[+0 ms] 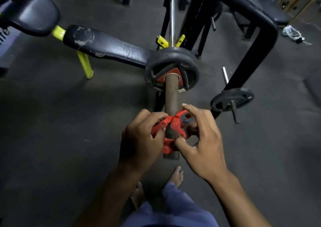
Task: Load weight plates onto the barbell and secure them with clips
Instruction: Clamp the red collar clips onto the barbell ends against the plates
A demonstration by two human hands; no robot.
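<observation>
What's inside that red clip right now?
The rusty barbell sleeve runs through the red clip, near its end. Left hand and right hand cover the clip's sides, hiding whether it is closed.

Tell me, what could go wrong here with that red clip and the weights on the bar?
The red clip sits near the bar's free end, far from the plates. If it is locked there, the plates could probably slide outward along the bare sleeve. Both the left hand and the right hand have fingers around the clip's lever, so a pinch seems possible when it snaps shut. The bare feet stand below the bar's end.
</observation>
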